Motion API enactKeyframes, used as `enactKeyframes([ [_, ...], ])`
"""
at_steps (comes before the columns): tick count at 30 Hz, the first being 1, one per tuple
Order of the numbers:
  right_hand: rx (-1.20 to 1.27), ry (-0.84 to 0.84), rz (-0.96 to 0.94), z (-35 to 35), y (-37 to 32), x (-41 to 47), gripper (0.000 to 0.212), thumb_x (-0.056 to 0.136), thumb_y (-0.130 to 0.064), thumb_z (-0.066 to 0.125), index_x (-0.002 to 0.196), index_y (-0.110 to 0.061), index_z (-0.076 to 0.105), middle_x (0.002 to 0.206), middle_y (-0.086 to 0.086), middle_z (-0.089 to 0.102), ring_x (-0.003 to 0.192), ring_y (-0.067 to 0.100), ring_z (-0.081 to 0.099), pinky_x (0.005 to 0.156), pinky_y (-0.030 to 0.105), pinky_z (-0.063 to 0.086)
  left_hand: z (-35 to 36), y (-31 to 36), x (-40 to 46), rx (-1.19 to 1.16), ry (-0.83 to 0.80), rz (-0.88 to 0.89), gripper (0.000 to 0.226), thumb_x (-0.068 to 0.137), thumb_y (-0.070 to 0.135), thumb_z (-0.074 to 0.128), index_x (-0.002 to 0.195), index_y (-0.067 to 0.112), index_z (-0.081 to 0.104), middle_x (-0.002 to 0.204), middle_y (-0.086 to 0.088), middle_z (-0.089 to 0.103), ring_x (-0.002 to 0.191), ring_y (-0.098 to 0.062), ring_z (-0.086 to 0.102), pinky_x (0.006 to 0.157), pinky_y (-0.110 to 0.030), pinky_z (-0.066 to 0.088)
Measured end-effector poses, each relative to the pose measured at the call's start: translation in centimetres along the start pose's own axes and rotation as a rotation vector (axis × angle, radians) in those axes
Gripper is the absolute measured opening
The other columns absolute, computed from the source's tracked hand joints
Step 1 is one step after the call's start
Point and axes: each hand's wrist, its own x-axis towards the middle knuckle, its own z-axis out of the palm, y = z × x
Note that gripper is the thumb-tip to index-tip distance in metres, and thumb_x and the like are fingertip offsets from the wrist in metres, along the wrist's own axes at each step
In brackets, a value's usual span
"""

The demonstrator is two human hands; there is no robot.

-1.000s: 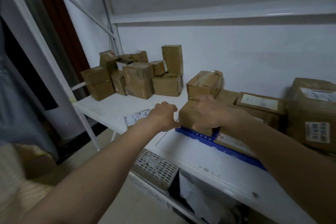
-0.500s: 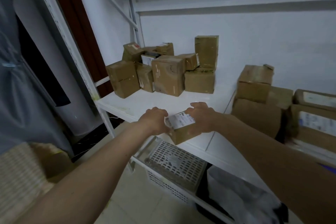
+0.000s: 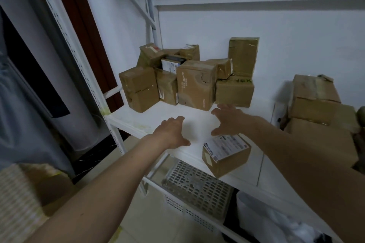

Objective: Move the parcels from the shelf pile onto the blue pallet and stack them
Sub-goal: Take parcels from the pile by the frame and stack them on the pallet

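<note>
Nearest, two bare forearms reach in from the bottom corners. Under the shelf (image 3: 136,122), at six o'clock, sits a white plastic crate (image 3: 197,189) with a perforated slotted top, and at five o'clock a crumpled white bag (image 3: 276,221).

On the shelf's front edge, at about five o'clock from the hands, lies a small parcel (image 3: 226,154): brown cardboard, boxy, with a white printed label on its top face. Its long axis runs from seven o'clock towards one o'clock, one corner jutting over the shelf lip. Neither hand touches it.

The left hand (image 3: 170,132) hovers over the white board, palm down, fingers spread and relaxed, holding nothing. The right hand (image 3: 227,119) is likewise splayed and empty, fingers pointing towards eleven o'clock, its thumb just above the parcel's far end.

Beyond the fingertips, at twelve o'clock, stands the pile (image 3: 189,77) against the wall: a dozen or so taped cardboard boxes, dented and creased, glossy tape catching the light. A tall box (image 3: 243,56) stands upright on a wider one at one o'clock; a printed box (image 3: 194,85) fronts the middle.

At three o'clock, well apart from the pile, the stack (image 3: 318,104) of larger, blurred brown parcels rises. Whatever lies under them is hidden.
</note>
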Motion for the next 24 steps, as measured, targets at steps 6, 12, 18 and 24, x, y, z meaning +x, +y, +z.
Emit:
enactKeyframes([
  [6,0.09,-0.011,0.047,-1.7,0.3,6.3,0.067,0.087,-0.044,0.061,0.14,-0.013,0.035,0.145,0.009,0.032,0.135,0.032,0.027,0.107,0.044,0.032,-2.1,-2.3,6.2,0.045,-0.039,0.003,0.092,0.083,0.041,0.07,0.153,0.02,0.014,0.151,-0.009,0.032,0.136,-0.029,0.033,0.104,-0.038,0.038],
  [12,0.268,0.05,0.111,-1.8,3.0,15.6,0.062,0.079,-0.048,0.062,0.128,-0.013,0.048,0.123,0.01,0.056,0.114,0.031,0.054,0.097,0.043,0.046,-5.8,-3.4,14.4,-0.046,-0.012,0.037,0.087,0.079,0.037,0.075,0.148,0.021,0.024,0.146,-0.008,0.039,0.128,-0.028,0.045,0.097,-0.034,0.044],
  [18,0.803,0.229,0.248,-5.0,3.5,21.2,0.048,0.087,-0.035,0.064,0.123,-0.004,0.058,0.114,0.008,0.065,0.105,0.025,0.061,0.093,0.034,0.049,-8.7,-4.7,21.9,-0.381,0.011,0.112,0.07,0.07,0.023,0.08,0.132,0.027,0.046,0.125,0.001,0.057,0.114,-0.024,0.058,0.089,-0.038,0.055],
  [24,1.031,0.266,0.33,-6.1,3.3,23.0,0.023,0.095,-0.032,0.054,0.084,-0.012,0.058,0.075,-0.004,0.054,0.072,0.014,0.051,0.064,0.02,0.038,-11.1,-5.0,26.5,-0.641,0.018,0.04,0.047,0.08,0.027,0.076,0.118,0.02,0.05,0.105,0.011,0.057,0.099,-0.01,0.053,0.081,-0.021,0.04],
])
